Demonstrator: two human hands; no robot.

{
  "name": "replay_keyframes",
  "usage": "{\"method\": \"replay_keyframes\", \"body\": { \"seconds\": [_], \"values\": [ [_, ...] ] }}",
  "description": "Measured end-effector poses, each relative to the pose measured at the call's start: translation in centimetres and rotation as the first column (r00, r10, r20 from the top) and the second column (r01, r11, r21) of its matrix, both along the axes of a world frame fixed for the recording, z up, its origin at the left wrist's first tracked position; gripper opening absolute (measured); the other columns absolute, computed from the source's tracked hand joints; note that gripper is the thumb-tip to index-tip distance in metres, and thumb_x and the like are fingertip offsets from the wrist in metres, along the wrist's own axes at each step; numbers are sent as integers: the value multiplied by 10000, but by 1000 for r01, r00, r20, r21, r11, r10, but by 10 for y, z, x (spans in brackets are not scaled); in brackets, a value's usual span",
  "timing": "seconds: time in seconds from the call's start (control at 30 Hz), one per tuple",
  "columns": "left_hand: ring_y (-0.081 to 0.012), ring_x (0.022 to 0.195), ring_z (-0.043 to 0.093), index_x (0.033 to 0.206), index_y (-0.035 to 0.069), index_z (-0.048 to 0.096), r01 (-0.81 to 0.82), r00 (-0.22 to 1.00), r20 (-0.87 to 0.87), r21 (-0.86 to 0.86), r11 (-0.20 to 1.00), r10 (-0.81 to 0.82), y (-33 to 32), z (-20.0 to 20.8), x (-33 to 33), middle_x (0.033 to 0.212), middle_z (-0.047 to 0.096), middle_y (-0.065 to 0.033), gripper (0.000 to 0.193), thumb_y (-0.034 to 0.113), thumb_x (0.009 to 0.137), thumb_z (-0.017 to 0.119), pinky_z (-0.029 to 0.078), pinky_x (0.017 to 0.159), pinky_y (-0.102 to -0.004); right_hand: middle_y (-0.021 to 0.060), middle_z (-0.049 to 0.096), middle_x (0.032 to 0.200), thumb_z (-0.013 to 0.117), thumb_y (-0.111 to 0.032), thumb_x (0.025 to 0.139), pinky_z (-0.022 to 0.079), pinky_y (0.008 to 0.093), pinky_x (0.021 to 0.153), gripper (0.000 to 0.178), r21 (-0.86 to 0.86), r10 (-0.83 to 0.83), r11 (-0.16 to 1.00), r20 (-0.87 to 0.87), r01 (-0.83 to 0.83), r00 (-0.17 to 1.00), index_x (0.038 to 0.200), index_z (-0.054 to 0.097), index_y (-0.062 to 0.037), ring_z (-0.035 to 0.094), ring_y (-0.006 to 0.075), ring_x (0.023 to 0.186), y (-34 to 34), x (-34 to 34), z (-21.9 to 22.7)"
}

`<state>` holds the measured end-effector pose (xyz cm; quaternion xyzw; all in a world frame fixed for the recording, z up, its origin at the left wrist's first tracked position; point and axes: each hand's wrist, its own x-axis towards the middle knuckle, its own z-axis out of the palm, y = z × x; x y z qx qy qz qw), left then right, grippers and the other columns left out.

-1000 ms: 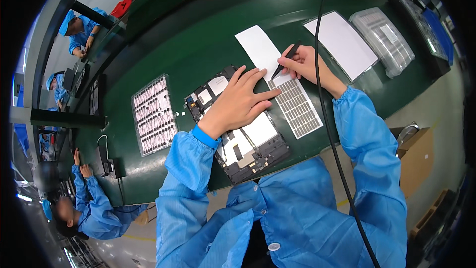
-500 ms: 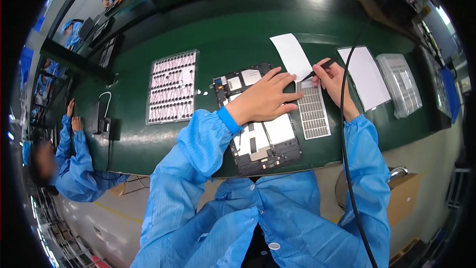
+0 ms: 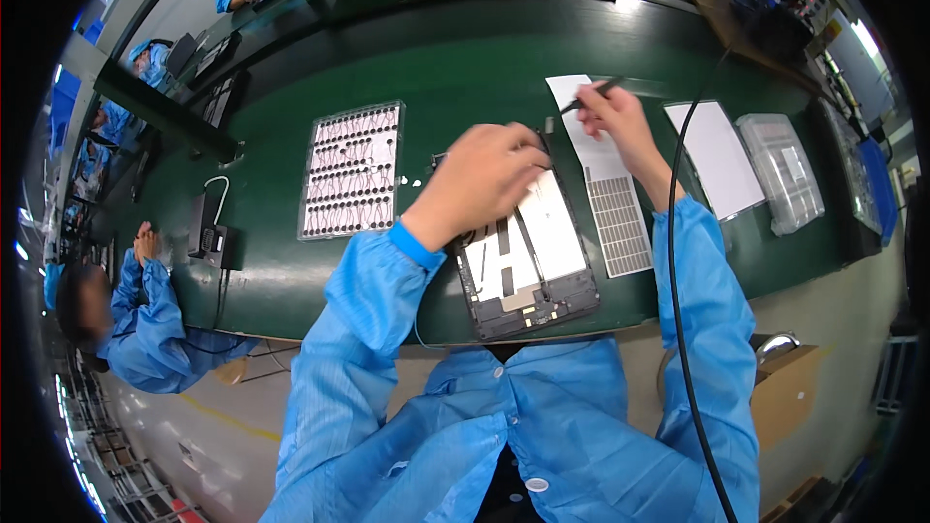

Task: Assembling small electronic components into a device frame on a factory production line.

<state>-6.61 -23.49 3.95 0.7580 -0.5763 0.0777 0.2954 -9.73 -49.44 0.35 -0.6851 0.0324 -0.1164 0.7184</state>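
My right hand is closed around dark, pointed tweezers, raised above the white upper part of a sticker sheet. A small grey rectangular piece shows close to the tweezers' tip; whether the tip grips it is unclear. Rows of grey rectangular stickers cover the sheet's lower part. My left hand, smeared by motion, is over the upper half of an opened tablet with its inner parts exposed. The fingers are bent, and the hand hides the tablet's upper left. What they touch cannot be made out.
Left of the tablet lies a clear tray with rows of small black round parts on wires. Rightward are a white sheet and a clear plastic box. A black cable hangs before my right arm. A co-worker sits at left.
My right hand with the tweezers has lifted away from the sticker rows, up and left. My left hand has moved left and its fingers have drawn in. The small grey piece now shows.
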Motion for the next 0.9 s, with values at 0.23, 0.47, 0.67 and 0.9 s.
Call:
{"method": "replay_keyframes", "body": {
  "seconds": [0.23, 0.47, 0.67, 0.9],
  "values": [
    [-335, 1084, 596, 1068, 55, 664, -233, 970, -113, -161, 959, 216, 21, -22, 12, 1154, 621, -113, 165, 86, 909, 633, 478, 928, -425, -26, 598, 708, 649, -378, 988, 407, 186, 517, 309, -63, 162, 984, -72, -166, 984, 936, 624, -75, 542, 34, 588, 32, 28, -25],
    [-345, 1096, 603, 1098, 67, 667, -239, 945, -244, -56, 969, 219, 16, -34, 6, 1289, 596, -121, 189, 102, 915, 638, 487, 929, -423, -41, 557, 692, 619, -346, 1008, 398, 190, 528, 277, -122, 178, 975, -58, -184, 982, 928, 606, -81, 511, 35, 584, 32, 27, -23],
    [-316, 968, 639, 1111, 66, 670, -250, 932, -283, -52, 967, 226, 14, -32, 4, 1288, 599, -113, 199, 89, 916, 637, 513, 861, -395, -36, 575, 703, 626, -328, 1006, 412, 196, 543, 264, -113, 193, 974, -35, -196, 981, 939, 606, -74, 518, 36, 595, 32, 25, -23],
    [-277, 1047, 651, 1161, 102, 708, -209, 964, -172, -28, 977, 202, 13, -32, 6, 1321, 581, -129, 257, 32, 938, 600, 591, 745, -311, -30, 566, 693, 627, -309, 1007, 400, 203, 538, 253, -134, 195, 972, -15, -196, 981, 944, 598, -65, 507, 38, 589, 31, 23, -22]
  ]
}}
